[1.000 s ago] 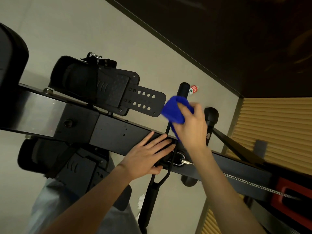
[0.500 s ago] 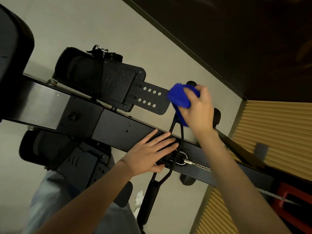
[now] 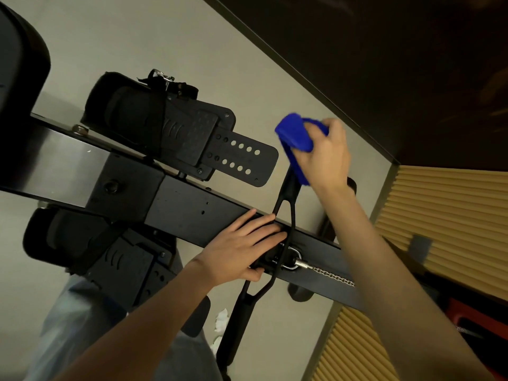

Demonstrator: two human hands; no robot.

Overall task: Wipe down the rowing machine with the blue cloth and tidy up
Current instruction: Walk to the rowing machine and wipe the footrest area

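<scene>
The black rowing machine's rail [image 3: 192,207] runs across the view from left to lower right. Its pull handle [image 3: 284,204] lies across the rail, joined to a metal chain [image 3: 332,276]. My right hand [image 3: 327,158] is closed around the blue cloth [image 3: 295,136], which wraps the far end of the handle. My left hand [image 3: 242,251] lies flat on the rail with fingers spread, pressing at the handle's middle. The handle's far tip is hidden under the cloth.
Two black footrests [image 3: 176,133] [image 3: 110,257] with straps sit on either side of the rail. A crumpled white tissue [image 3: 221,320] lies on the pale floor below. Ribbed tan panels [image 3: 445,215] and a red part [image 3: 478,312] are at the right. A dark wall fills the top right.
My right hand has slid the blue cloth outward along the handle toward its far end. My left hand has stayed pressed on the rail.
</scene>
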